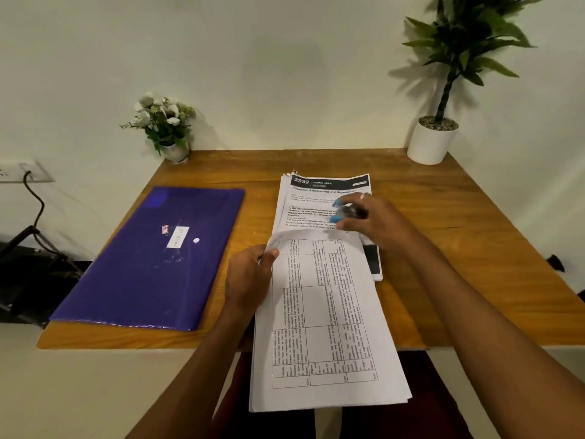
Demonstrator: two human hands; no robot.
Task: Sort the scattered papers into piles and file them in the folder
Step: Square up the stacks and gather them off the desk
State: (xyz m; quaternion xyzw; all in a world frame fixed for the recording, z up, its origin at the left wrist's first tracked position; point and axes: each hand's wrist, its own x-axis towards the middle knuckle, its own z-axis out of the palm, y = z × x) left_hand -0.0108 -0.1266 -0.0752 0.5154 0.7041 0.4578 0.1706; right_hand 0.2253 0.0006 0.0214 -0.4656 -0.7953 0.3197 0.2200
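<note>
One sheaf past table edge, left grip clamped on it, right grip unclear

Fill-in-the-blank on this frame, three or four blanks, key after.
The folder lying closed on the table is ____. The left hand grips a sheaf of papers; the stack beyond it is headed with the number ____. The right hand, over that stack, has ____ nails. The tall plant stands in a ____ pot.
Missing: purple; 2939; blue; white.
</note>
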